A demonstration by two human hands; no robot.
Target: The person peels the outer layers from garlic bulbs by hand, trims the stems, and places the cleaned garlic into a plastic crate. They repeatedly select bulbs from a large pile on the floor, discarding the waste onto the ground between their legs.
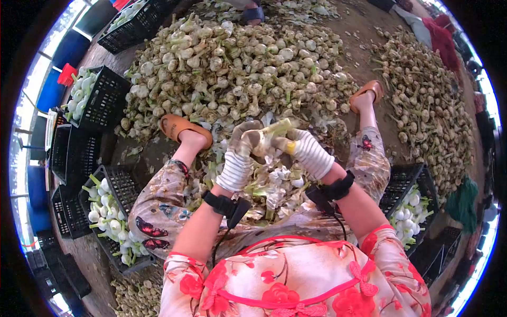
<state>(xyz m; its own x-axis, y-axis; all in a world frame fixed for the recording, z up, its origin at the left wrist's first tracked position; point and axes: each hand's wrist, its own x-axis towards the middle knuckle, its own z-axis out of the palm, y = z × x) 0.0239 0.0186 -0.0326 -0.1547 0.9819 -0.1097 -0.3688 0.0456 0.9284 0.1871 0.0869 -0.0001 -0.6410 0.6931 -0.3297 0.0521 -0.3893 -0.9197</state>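
Observation:
A garlic bulb [262, 146] with a pale green stalk is held in front of my knees, the stalk pointing up and right. My left hand [244, 145], in a striped white glove with soiled fingers, is closed around the bulb. From the other side my right hand [300, 145], gloved the same way, has its fingers closed at the bulb and the base of the stalk. Something yellow shows at its thumb; I cannot make out what. Loose garlic skins [274, 186] lie below the hands, between my legs.
A large heap of unpeeled garlic [227, 68] lies ahead, another heap [422, 100] to the right. Black crates of cleaned white bulbs stand beside me: a left crate [122, 182] and a right crate [404, 182]. More crates [108, 98] line the left. Another person's foot [254, 15] shows beyond the heap.

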